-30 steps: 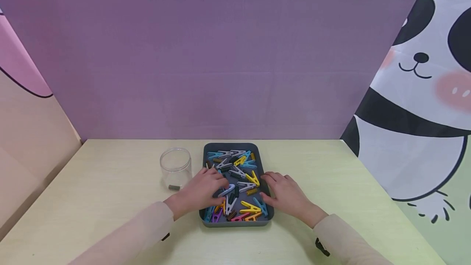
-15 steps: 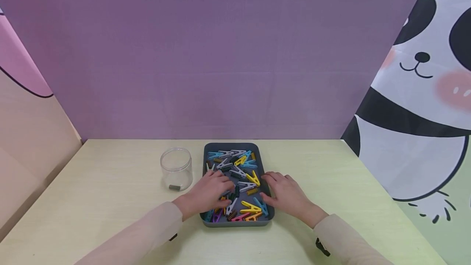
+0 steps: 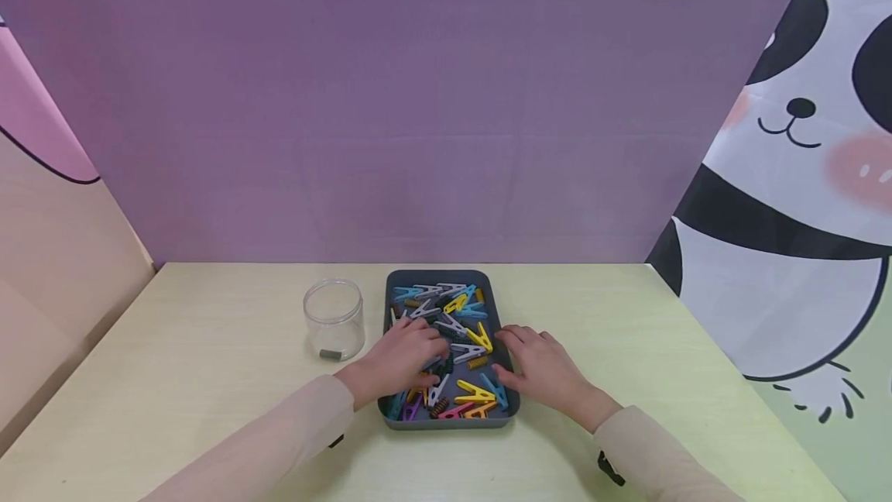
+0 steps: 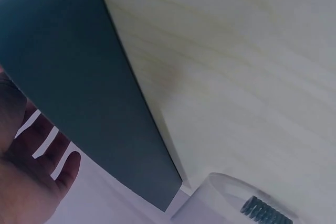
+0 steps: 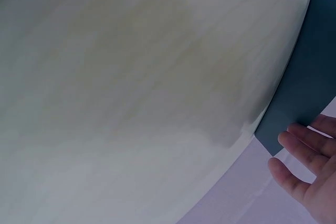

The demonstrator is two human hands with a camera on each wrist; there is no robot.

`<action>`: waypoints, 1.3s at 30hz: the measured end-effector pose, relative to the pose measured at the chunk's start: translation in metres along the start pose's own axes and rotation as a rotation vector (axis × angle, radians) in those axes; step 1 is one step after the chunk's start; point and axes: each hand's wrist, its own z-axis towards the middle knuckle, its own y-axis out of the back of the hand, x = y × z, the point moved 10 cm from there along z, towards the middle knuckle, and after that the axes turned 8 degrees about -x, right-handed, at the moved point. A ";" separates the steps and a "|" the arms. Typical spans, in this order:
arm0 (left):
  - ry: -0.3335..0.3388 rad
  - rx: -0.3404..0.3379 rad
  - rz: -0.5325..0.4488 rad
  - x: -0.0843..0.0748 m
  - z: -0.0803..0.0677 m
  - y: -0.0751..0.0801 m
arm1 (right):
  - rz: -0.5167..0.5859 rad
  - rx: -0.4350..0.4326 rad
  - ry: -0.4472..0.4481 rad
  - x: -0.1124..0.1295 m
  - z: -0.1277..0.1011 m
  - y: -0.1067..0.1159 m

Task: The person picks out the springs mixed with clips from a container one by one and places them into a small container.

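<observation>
A dark grey tray (image 3: 446,424) holds a mix of plastic clothespegs, among them a yellow clothespeg (image 3: 479,338), and small coil springs such as a gold spring (image 3: 477,363). Over its left side my left hand (image 3: 400,362) reaches in, thumb and fingers apart above a greyish peg; its fingertips are partly hidden. In the left wrist view the fingers hang loosely past the tray wall (image 4: 89,87). At the right rim rests my right hand (image 3: 540,370), relaxed fingers against the tray side, holding nothing.
Left of the tray stands a clear round jar (image 3: 333,316) with a dark spring (image 3: 331,355) at its bottom. A purple backdrop (image 3: 418,138) rises behind the table (image 3: 230,347). On the right hangs a panda-printed cloth (image 3: 780,308).
My left hand has shifted a little to the right, deeper over the tray, and a light blue peg beneath it is now mostly covered. The right hand stays at the rim.
</observation>
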 end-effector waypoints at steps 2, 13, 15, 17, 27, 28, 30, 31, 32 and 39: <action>0.000 0.010 -0.010 0.000 0.001 0.000 | 0.002 0.000 -0.002 0.000 0.000 0.000; 0.003 0.077 -0.051 -0.002 0.001 -0.003 | -0.009 0.001 -0.004 -0.001 0.000 -0.003; 0.004 0.082 -0.057 -0.002 0.001 -0.003 | -0.008 0.002 -0.004 -0.001 0.000 -0.003; 0.006 0.086 -0.070 -0.002 0.002 -0.004 | -0.008 0.001 -0.002 -0.001 0.000 -0.003; 0.040 0.134 -0.124 -0.001 0.004 -0.008 | -0.018 -0.014 0.013 -0.002 0.000 -0.004; 0.044 0.138 -0.129 -0.001 0.004 -0.008 | -0.017 -0.014 0.014 -0.002 0.000 -0.004; 0.050 0.147 -0.141 -0.001 0.004 -0.009 | -0.015 -0.012 0.013 -0.002 0.000 -0.003; 0.054 0.151 -0.146 -0.001 0.004 -0.009 | -0.014 -0.010 0.013 -0.002 0.000 -0.003; 0.057 0.154 -0.150 -0.001 0.004 -0.009 | -0.013 -0.008 0.011 -0.002 0.000 -0.003; 0.085 0.164 -0.147 -0.002 0.006 -0.010 | -0.011 -0.016 0.014 -0.001 0.000 -0.002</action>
